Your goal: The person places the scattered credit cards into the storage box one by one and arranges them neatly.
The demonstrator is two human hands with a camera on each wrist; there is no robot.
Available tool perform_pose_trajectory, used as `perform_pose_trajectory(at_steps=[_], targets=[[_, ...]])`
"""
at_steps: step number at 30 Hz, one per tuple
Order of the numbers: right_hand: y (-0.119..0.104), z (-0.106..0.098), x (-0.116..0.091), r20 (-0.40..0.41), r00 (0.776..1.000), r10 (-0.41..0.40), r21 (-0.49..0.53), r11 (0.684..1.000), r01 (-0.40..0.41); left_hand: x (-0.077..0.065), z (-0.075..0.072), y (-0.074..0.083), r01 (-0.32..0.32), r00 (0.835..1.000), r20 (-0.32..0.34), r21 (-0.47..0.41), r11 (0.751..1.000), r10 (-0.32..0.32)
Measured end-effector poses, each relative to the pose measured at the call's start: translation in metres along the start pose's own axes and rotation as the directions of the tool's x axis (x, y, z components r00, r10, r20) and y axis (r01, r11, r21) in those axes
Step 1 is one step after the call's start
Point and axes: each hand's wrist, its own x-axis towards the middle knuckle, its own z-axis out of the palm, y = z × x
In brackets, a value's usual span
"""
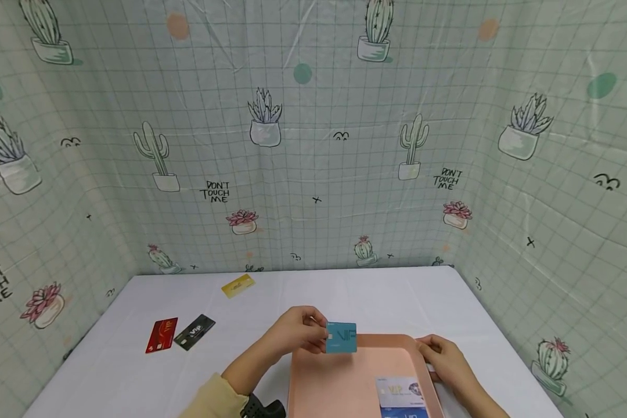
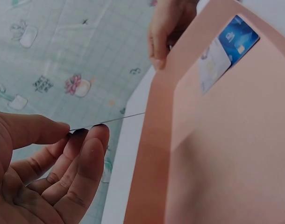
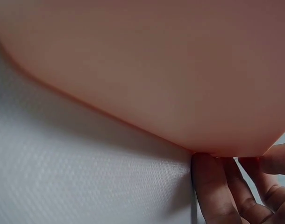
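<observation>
In the head view, my left hand [image 1: 302, 330] pinches a teal VIP card [image 1: 342, 338] by its left edge. The card is held over the far side of a pink tray [image 1: 321, 386], and from the left wrist it shows only edge-on as a thin line between thumb and fingertips. My right hand [image 1: 447, 361] grips the tray at its far right corner; in the right wrist view its fingers [image 3: 212, 184] reach beneath the tray's edge. Inside the tray, along the right wall, lie a white VIP card [image 1: 399, 393] and a blue card [image 1: 404, 413] partly under it.
On the left of the white table [image 1: 104, 360] lie a red VIP card [image 1: 162, 335] and a black VIP card [image 1: 194, 332], side by side. A gold card [image 1: 237, 285] lies farther back. Cactus-print cloth [image 1: 313, 174] walls off the back and both sides.
</observation>
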Motion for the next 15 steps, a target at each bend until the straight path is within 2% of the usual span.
perform_pose_trajectory(at_steps=[15], targets=[[-0.001, 0.001, 0.0, -0.003, 1.0, -0.008, -0.014, 1.0, 0.008, 0.013, 0.032, -0.01, 0.047, 0.999, 0.007, 0.001, 0.999, -0.047]])
